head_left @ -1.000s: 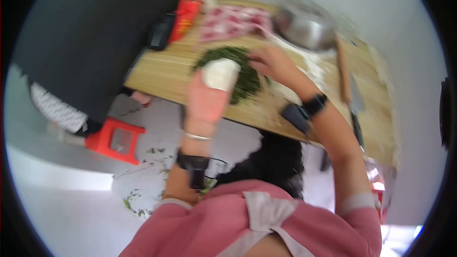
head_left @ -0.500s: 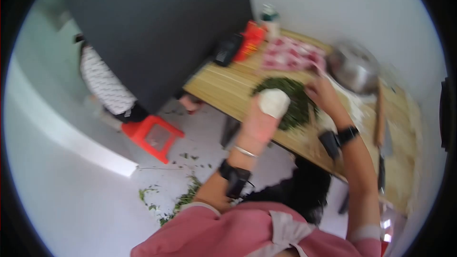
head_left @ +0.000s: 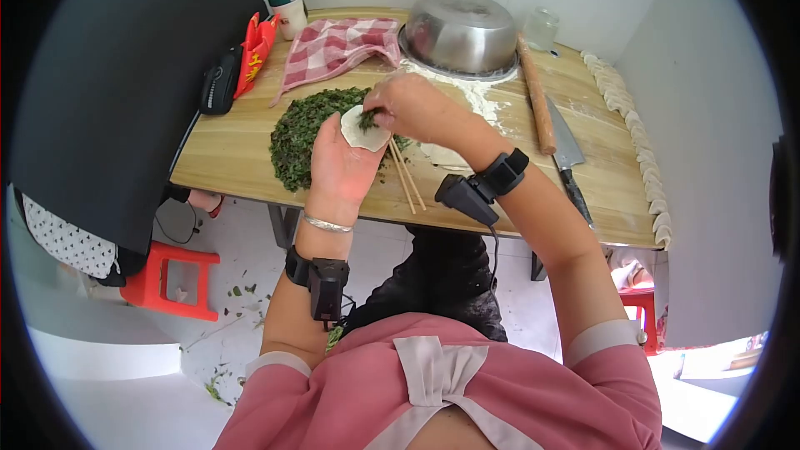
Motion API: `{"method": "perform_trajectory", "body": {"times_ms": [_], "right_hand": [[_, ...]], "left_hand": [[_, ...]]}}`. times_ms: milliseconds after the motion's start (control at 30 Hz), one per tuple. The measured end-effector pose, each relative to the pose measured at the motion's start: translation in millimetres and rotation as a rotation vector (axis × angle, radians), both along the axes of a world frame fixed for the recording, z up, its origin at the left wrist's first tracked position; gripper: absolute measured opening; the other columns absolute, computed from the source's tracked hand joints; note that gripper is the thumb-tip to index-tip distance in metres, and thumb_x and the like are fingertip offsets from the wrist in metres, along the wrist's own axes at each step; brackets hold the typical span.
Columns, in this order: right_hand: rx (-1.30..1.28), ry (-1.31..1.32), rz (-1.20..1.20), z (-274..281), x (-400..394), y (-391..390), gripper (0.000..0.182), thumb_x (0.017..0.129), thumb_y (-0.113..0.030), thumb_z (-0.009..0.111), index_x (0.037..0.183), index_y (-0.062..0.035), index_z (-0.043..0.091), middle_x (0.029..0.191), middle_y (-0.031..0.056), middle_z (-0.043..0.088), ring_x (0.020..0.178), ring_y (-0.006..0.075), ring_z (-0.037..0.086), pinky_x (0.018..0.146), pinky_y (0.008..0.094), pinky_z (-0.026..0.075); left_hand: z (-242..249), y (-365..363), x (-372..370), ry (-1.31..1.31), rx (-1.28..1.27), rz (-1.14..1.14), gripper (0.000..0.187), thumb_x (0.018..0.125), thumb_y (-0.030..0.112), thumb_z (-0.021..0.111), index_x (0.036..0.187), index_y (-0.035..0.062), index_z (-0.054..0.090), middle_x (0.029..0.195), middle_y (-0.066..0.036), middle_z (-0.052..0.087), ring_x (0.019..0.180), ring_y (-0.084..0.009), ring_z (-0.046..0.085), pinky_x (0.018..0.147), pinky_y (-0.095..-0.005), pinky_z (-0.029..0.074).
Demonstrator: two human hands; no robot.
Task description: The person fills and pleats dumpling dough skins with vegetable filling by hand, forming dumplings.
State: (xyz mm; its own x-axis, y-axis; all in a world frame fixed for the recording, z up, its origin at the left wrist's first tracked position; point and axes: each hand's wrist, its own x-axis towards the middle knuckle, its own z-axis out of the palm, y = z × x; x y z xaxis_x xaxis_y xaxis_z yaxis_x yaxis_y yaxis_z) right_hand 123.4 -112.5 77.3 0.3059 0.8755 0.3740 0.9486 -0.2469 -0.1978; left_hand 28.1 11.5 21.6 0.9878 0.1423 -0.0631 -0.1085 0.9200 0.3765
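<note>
My left hand [head_left: 337, 162] is palm up over the table's front part, holding a round white dumpling wrapper [head_left: 364, 138] on its fingers. My right hand [head_left: 417, 107] reaches over the wrapper, its fingertips pinching a small clump of chopped greens [head_left: 367, 120] that touches the wrapper. Behind and beside my left hand lies a dark pile of chopped greens [head_left: 300, 133]. A pair of chopsticks [head_left: 407, 182] lies by the pile, their far ends hidden by my hand and the wrapper. Some pale flat dough [head_left: 444, 156] sits under my right forearm.
An upturned steel bowl [head_left: 462, 33] stands at the back beside a checked cloth [head_left: 337, 52] and scattered flour [head_left: 477, 98]. To the right lie a rolling pin [head_left: 536, 96] and a knife [head_left: 564, 135]. Folded dumplings [head_left: 635, 129] line the right edge. A red stool [head_left: 179, 279] stands lower left.
The view has swung and steadied. My right hand has moved from above the greens pile to the wrapper and now shows greens in its fingers. My left hand still holds the wrapper.
</note>
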Motion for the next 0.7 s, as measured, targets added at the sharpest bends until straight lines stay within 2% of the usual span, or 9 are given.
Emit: {"method": "perform_trajectory", "body": {"times_ms": [100, 167, 233, 300, 367, 467, 567, 633, 700], "right_hand": [[-0.032, -0.077, -0.044, -1.7, 1.8, -9.4, 0.022, 0.075, -0.013, 0.064, 0.094, -0.0030, 0.068, 0.085, 0.0161, 0.064, 0.087, 0.0338, 0.060, 0.079, 0.0419, 0.048], [0.049, -0.072, -0.090, -6.2, 9.0, -18.4, 0.021, 0.075, -0.012, 0.064, 0.095, -0.0041, 0.068, 0.084, 0.0138, 0.064, 0.087, 0.0334, 0.060, 0.078, 0.0418, 0.047], [0.163, 0.006, -0.156, -4.7, 15.9, -31.8, 0.018, 0.076, -0.010, 0.063, 0.092, -0.0041, 0.069, 0.084, 0.0125, 0.063, 0.086, 0.0327, 0.059, 0.077, 0.0408, 0.048], [0.220, -0.024, -0.217, -3.0, 23.1, -45.9, 0.016, 0.077, -0.010, 0.063, 0.090, -0.0039, 0.069, 0.083, 0.0124, 0.063, 0.085, 0.0320, 0.059, 0.076, 0.0403, 0.048], [0.274, -0.052, -0.278, -4.2, 30.0, -61.9, 0.014, 0.078, -0.009, 0.062, 0.089, -0.0036, 0.069, 0.083, 0.0122, 0.063, 0.083, 0.0313, 0.059, 0.075, 0.0397, 0.048], [0.322, -0.073, -0.332, -4.0, 41.6, -82.4, 0.011, 0.080, -0.011, 0.063, 0.084, -0.0024, 0.068, 0.080, 0.0119, 0.063, 0.082, 0.0297, 0.059, 0.074, 0.0389, 0.047], [0.399, 0.088, -0.380, 0.7, 49.5, -105.2, 0.013, 0.079, -0.014, 0.064, 0.082, -0.0022, 0.067, 0.078, 0.0120, 0.061, 0.083, 0.0307, 0.059, 0.075, 0.0409, 0.047], [0.434, 0.454, -0.500, 14.2, 39.0, -120.7, 0.013, 0.081, -0.013, 0.063, 0.085, -0.0010, 0.066, 0.080, 0.0119, 0.061, 0.081, 0.0297, 0.058, 0.074, 0.0397, 0.047], [0.424, 0.471, -0.504, 7.0, 42.1, -133.3, 0.013, 0.081, -0.010, 0.063, 0.091, -0.0012, 0.066, 0.079, 0.0114, 0.061, 0.081, 0.0276, 0.059, 0.073, 0.0377, 0.047]], "left_hand": [[-8.3, -1.0, 20.2, -0.134, -0.040, -0.152, 0.036, 0.099, 0.022, 0.029, 0.121, -0.0014, 0.047, 0.119, -0.013, 0.055, 0.113, -0.0253, 0.053, 0.099, -0.0403, 0.043], [4.9, -16.8, 30.0, 0.064, 0.059, -0.016, 0.033, 0.100, 0.017, 0.030, 0.120, -0.0014, 0.046, 0.117, -0.011, 0.055, 0.111, -0.0240, 0.053, 0.099, -0.0392, 0.043], [10.3, -23.2, 46.5, 0.049, 0.120, -0.068, 0.032, 0.100, 0.017, 0.030, 0.121, -0.0013, 0.046, 0.119, -0.011, 0.053, 0.113, -0.0238, 0.052, 0.100, -0.0395, 0.043], [18.3, -33.4, 62.8, 0.032, 0.188, -0.132, 0.032, 0.100, 0.017, 0.031, 0.121, -0.0013, 0.045, 0.120, -0.011, 0.052, 0.114, -0.0237, 0.051, 0.101, -0.0399, 0.042], [28.2, -50.4, 74.5, 0.137, 0.195, -0.164, 0.033, 0.100, 0.018, 0.031, 0.123, -0.0009, 0.044, 0.125, -0.011, 0.051, 0.116, -0.0231, 0.051, 0.102, -0.0400, 0.042], [28.5, -66.8, 92.9, 0.052, 0.213, -0.274, 0.034, 0.100, 0.019, 0.030, 0.125, 0.0001, 0.044, 0.125, -0.012, 0.052, 0.115, -0.0236, 0.052, 0.102, -0.0413, 0.043], [22.9, -78.0, 111.2, -0.059, 0.205, -0.392, 0.036, 0.100, 0.021, 0.028, 0.126, 0.0008, 0.043, 0.124, -0.013, 0.053, 0.114, -0.0243, 0.054, 0.101, -0.0425, 0.044], [23.3, -85.6, 112.1, -0.055, 0.200, -0.436, 0.038, 0.101, 0.023, 0.027, 0.128, 0.0002, 0.042, 0.127, -0.013, 0.051, 0.118, -0.0255, 0.051, 0.104, -0.0434, 0.041], [23.4, -91.0, 108.2, -0.050, 0.191, -0.491, 0.041, 0.102, 0.025, 0.026, 0.131, -0.0011, 0.039, 0.134, -0.015, 0.047, 0.125, -0.0278, 0.045, 0.108, -0.0451, 0.037]]}}
